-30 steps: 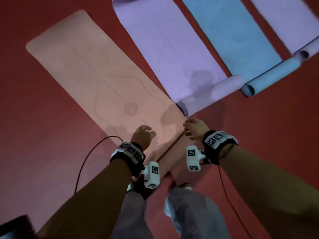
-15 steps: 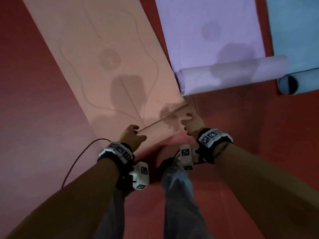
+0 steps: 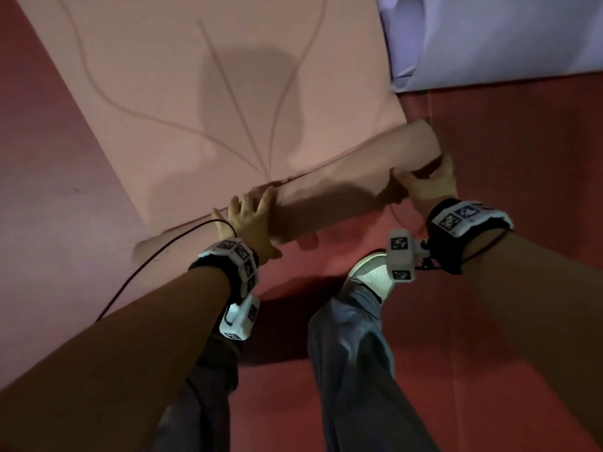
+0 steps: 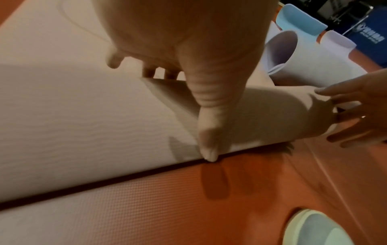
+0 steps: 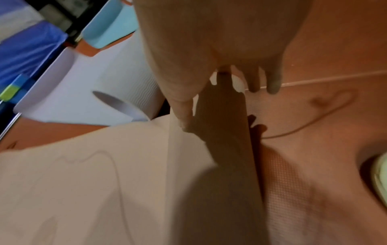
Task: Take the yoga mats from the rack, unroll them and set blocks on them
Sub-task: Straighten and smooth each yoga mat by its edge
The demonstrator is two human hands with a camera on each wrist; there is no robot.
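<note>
**Both hands on the curled near end of the pink mat**

Nearest the camera, grey trouser legs point(image 3: 352, 370) and a pale shoe point(image 3: 372, 272) stand on the red floor point(image 3: 489, 288), just short of the mat's near end. A black cable point(image 3: 146, 265) runs from the left wristband across the floor.

The pink yoga mat point(image 3: 195, 93) lies spread on the floor, its near end curled up into a loose roll point(image 3: 342, 177) that runs slantwise between the hands. The left hand point(image 3: 248, 220) lies over the left part of this roll, fingers spread and fairly straight across the top; in the left wrist view its thumb point(image 4: 209, 132) reaches down the near side to the mat's edge at the floor. The right hand point(image 3: 427, 184) holds the right end of the roll, thumb point(image 5: 184, 106) on one face and fingers point(image 5: 272, 79) curled round the other.

Beyond the right hand, just past the pink mat's right edge, a lilac mat point(image 3: 505, 34) lies flat on the floor with its own near end rolled point(image 4: 303, 58). Farther off the wrist views show a light blue mat point(image 5: 108, 24)
</note>
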